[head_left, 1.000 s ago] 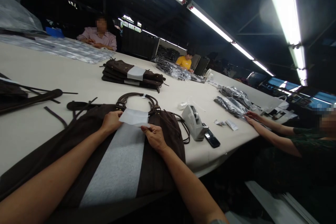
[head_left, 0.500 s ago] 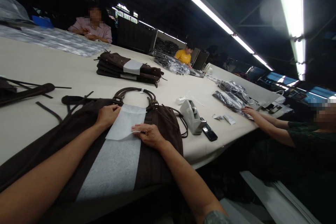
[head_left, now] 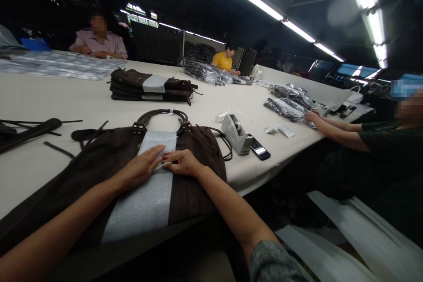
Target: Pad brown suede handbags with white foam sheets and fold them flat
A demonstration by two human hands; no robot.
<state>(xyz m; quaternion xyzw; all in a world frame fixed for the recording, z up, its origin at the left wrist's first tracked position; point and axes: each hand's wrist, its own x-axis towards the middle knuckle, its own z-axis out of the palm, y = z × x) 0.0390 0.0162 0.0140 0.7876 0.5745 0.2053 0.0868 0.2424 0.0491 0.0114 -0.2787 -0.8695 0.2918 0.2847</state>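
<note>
A dark brown handbag (head_left: 194, 176) lies flat in front of me, its ring-like handles (head_left: 161, 116) pointing away. Down its middle runs a band of thin white paper (head_left: 142, 205), with a second layer overlapping near the handles. My left hand (head_left: 143, 167) rests on this paper, fingers stretched out together and flat. Close beside it, my right hand (head_left: 185, 163) has bent fingers and thumb at the overlapping paper's lower edge, where a thin white edge shows. The fingertips of both hands nearly meet.
A grey tape dispenser (head_left: 236, 134) and a phone (head_left: 260, 146) stand right of the bag. Beyond lies a stack of brown bags (head_left: 152, 86). At right, a co-worker's hands (head_left: 310, 119) touch plastic-wrapped goods (head_left: 287, 110). Two other people sit across the table (head_left: 92, 92).
My left hand has moved from the paper's upper left edge down and right onto the overlap, flattening out. My right hand has stayed near the paper's edge. The camera view has shifted.
</note>
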